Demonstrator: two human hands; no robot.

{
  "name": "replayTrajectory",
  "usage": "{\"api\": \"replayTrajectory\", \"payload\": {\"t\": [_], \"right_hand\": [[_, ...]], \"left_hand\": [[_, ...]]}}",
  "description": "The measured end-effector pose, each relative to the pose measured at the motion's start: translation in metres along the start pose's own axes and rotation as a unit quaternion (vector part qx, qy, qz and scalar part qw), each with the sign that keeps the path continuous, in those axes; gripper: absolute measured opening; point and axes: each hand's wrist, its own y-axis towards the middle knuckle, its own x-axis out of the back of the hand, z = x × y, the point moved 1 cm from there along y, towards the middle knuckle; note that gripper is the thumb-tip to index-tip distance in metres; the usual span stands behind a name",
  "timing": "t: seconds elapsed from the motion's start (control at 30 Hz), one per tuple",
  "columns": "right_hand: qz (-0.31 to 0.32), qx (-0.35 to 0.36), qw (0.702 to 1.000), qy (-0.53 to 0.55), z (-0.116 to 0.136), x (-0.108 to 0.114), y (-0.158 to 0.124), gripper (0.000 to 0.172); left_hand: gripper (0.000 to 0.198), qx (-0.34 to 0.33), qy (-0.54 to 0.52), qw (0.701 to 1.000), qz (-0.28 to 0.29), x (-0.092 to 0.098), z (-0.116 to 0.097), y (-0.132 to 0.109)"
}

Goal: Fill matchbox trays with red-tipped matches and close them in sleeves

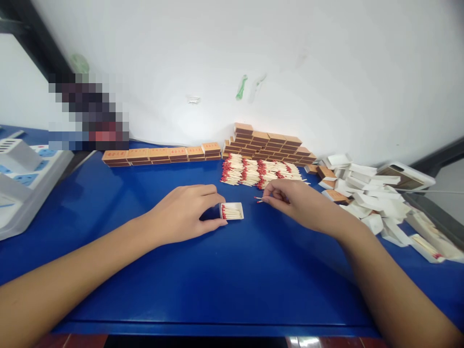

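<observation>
A small white matchbox tray [239, 207] lies on the blue table, partly filled with red-tipped matches [232, 213]. My left hand [194, 210] grips the tray's left end between thumb and fingers. To the right of it, my right hand [286, 199] pinches matches [258, 199] by their ends, red tips pointing left, a little apart from the tray. The exact number held is hard to make out. Just behind my right hand lies a large pile of loose matches [253, 171] in rough rows.
Closed brown matchboxes [159, 153] form a row at the back left, and more are stacked [268, 141] against the wall. White empty trays [366, 186] are heaped at the right beside a phone-like object [406, 175]. A white power strip [34, 186] sits at the left.
</observation>
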Motion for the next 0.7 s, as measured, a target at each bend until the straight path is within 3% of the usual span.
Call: {"api": "replayTrajectory", "payload": {"t": [0.3,0.5,0.7], "right_hand": [[0.057,0.013,0.998,-0.021,-0.012,0.004,-0.003,0.03],[0.03,0.033,0.999,-0.014,-0.017,0.004,-0.002,0.023],[0.037,0.024,0.999,-0.022,-0.017,0.001,0.001,0.029]], "left_hand": [[0.03,0.004,0.0,1.0,0.003,0.0,-0.001,0.0],[0.029,0.004,0.001,1.0,0.001,0.0,0.0,0.0],[0.029,0.002,0.004,1.0,-0.001,-0.001,0.0,0.0]]}}
